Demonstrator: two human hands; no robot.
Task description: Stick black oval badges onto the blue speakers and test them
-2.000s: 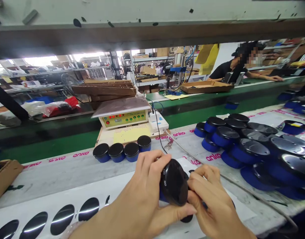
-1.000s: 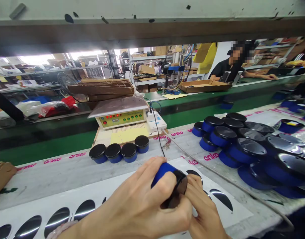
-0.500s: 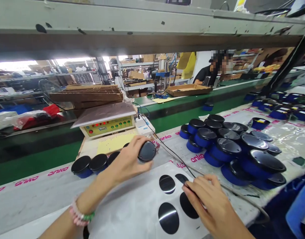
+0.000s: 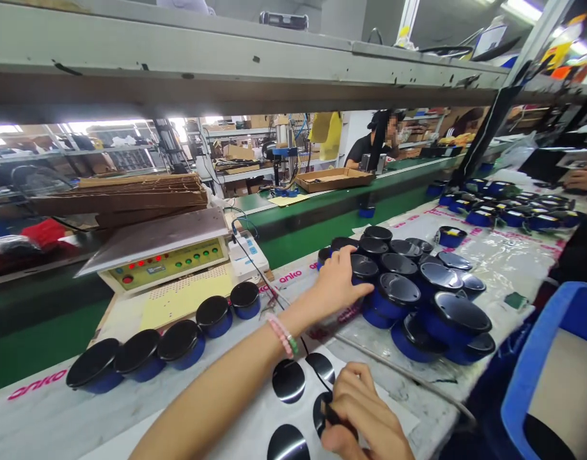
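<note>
My left hand (image 4: 339,281), with a beaded bracelet at the wrist, reaches to the near left side of a pile of blue cups with glossy black tops (image 4: 399,289). Its fingers are spread around a black-topped cup (image 4: 364,267) there. Lower down, my right hand (image 4: 363,409) is closed with its fingertips pinching a small dark tool (image 4: 328,412) over a black disc. More black discs (image 4: 288,381) lie on a white sheet (image 4: 248,425). A row of several black-topped blue cups (image 4: 181,344) stands at the left.
A control box (image 4: 171,259) with lit red and green buttons stands behind the row. A grey hose (image 4: 403,370) and a black cable cross the bench. A blue bin (image 4: 518,377) is at the right. Another person (image 4: 370,144) sits beyond the green conveyor.
My left hand has moved right, from the row to the pile, and no longer holds the cup it had. That row now shows a further cup at its right end. The view has turned right.
</note>
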